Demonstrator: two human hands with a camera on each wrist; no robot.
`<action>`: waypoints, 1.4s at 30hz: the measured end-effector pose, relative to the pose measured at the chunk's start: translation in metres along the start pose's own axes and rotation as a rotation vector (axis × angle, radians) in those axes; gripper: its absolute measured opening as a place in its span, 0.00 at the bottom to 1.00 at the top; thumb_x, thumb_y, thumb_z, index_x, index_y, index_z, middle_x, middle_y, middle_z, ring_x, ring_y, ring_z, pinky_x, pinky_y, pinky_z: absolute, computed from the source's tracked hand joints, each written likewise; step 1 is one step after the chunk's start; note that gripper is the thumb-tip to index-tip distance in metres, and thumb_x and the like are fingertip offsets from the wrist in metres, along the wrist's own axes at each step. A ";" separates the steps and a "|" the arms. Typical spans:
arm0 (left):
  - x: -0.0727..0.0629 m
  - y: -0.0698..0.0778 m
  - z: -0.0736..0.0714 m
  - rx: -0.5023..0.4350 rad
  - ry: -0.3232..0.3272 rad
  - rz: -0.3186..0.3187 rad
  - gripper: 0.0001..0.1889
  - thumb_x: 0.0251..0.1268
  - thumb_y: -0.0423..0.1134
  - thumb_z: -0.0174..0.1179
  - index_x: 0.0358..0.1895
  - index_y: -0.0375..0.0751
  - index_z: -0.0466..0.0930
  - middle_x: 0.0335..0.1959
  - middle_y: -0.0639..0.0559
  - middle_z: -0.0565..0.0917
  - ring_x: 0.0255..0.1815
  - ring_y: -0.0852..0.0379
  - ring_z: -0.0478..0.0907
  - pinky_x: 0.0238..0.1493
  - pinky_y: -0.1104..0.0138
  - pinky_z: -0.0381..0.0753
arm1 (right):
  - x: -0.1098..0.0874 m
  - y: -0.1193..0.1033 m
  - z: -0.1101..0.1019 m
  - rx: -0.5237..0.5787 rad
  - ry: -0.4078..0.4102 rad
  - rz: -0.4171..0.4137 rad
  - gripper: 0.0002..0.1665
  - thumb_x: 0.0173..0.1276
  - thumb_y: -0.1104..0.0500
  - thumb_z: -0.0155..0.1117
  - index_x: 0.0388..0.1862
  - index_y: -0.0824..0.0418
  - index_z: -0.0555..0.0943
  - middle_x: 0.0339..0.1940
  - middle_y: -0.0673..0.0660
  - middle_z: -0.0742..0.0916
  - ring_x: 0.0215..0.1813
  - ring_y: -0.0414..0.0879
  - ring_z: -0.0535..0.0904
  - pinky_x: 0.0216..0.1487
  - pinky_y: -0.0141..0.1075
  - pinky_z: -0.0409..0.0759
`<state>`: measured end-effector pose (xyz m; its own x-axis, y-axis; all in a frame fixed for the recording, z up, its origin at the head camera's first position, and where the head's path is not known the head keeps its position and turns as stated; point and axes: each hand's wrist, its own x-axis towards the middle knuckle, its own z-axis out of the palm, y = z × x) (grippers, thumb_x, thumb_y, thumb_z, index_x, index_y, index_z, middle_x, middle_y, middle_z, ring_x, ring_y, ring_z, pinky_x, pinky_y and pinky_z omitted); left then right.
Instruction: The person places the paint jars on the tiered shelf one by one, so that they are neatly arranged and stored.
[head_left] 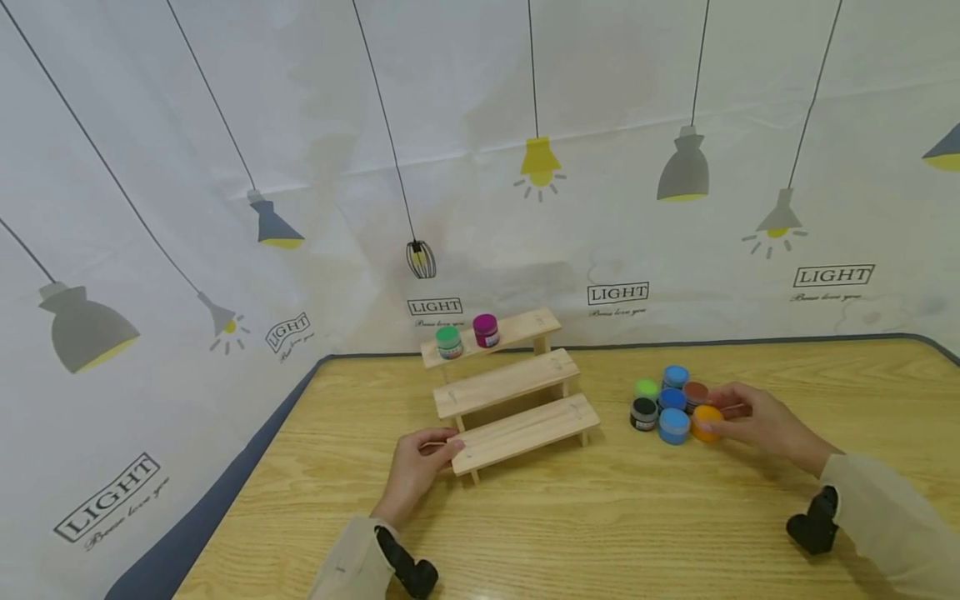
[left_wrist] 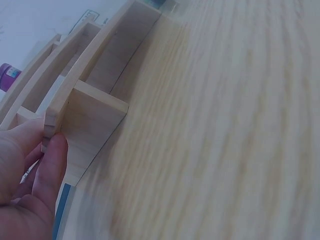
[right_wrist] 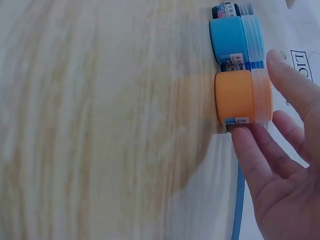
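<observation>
My left hand (head_left: 420,467) grips the left end of the lowest step of a three-step wooden rack (head_left: 525,433). Thumb and fingers pinch the board's corner in the left wrist view. On the rack's top step stand a green-lidded paint jar (head_left: 449,342) and a purple paint jar (head_left: 486,331). To the right, my right hand (head_left: 757,421) reaches the edge of a cluster of paint jars, its fingers spread around the orange jar (right_wrist: 235,97). The thumb passes over its lid, and the other fingers lie along its right side, near the brown jar (head_left: 695,394).
Beside the orange jar stand a light blue jar (head_left: 674,426), a black jar (head_left: 643,414), a dark blue jar (head_left: 672,402), a light green jar (head_left: 647,390) and another blue jar (head_left: 676,377). A printed cloth backdrop (head_left: 480,192) borders the wood-grain table (head_left: 570,533).
</observation>
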<state>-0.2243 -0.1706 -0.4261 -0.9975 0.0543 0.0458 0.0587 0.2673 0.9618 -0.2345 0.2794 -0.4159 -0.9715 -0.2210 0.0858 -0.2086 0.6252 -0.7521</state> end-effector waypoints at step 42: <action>0.001 0.003 -0.001 -0.012 -0.009 -0.030 0.14 0.56 0.34 0.60 0.44 0.29 0.78 0.42 0.40 0.78 0.36 0.54 0.78 0.36 0.62 0.80 | -0.008 -0.022 -0.014 -0.101 0.069 -0.128 0.24 0.59 0.56 0.62 0.50 0.69 0.72 0.43 0.60 0.80 0.39 0.30 0.72 0.38 0.31 0.75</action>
<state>-0.2250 -0.1703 -0.4227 -0.9984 0.0553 0.0148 0.0285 0.2571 0.9660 -0.2241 0.2779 -0.3903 -0.9410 -0.2535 0.2241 -0.3378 0.6682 -0.6629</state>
